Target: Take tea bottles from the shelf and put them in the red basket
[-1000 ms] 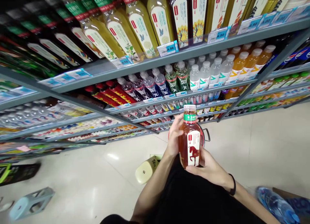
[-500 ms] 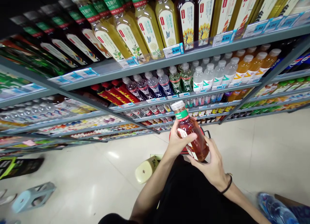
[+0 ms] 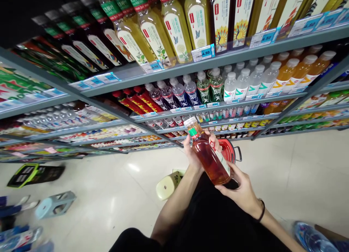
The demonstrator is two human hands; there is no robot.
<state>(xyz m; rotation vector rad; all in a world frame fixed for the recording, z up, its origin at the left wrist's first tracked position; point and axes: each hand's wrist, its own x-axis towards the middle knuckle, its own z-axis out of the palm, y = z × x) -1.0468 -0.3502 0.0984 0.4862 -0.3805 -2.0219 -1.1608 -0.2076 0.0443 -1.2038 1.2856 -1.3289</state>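
I hold an amber tea bottle [image 3: 208,155] with a pale cap and green neck band, tilted with its cap to the upper left. My left hand [image 3: 193,152] grips it from behind near the neck. My right hand [image 3: 241,190], with a black band on the wrist, wraps around its base from below. The white label faces right, mostly turned away. Just behind the bottle sits a red basket [image 3: 229,150] with a black handle.
Grey shelves [image 3: 174,68] full of drink bottles run across the top, with blue price tags. On the pale floor lie a cream stool [image 3: 167,184], a light blue stool [image 3: 54,204] and a green and black basket [image 3: 29,174]. Wrapped water bottles [image 3: 311,237] lie at lower right.
The bottle went from upright with its horse label facing me to tilted, cap to the upper left, label turned away. My view shifted left and down.
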